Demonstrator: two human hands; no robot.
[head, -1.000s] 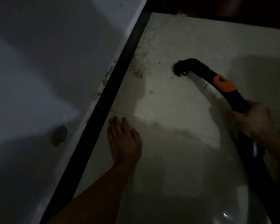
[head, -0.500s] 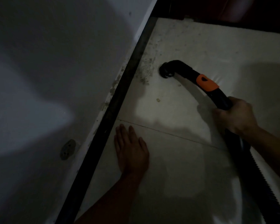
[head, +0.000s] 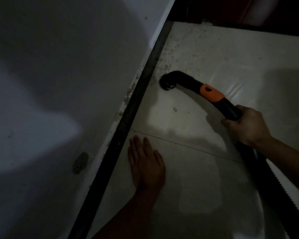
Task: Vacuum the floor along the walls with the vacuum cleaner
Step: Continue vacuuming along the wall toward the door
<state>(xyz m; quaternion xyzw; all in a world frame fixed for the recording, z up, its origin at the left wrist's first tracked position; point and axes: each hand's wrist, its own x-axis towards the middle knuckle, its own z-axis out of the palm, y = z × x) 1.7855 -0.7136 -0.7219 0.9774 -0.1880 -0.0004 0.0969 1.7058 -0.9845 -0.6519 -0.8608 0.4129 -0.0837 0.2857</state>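
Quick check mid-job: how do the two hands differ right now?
The left hand lies flat, fingers straight, palm down on the floor tile; the right hand curls round the black vacuum tube. The left hand sits close to the dark baseboard; the right hand is farther out from it. Both are bare.

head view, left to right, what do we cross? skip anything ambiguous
In order: grey wall patch → left hand, flat on the floor → orange collar on the vacuum tube → right hand, holding that tube. The black skirting strip runs diagonally, so it is left out.
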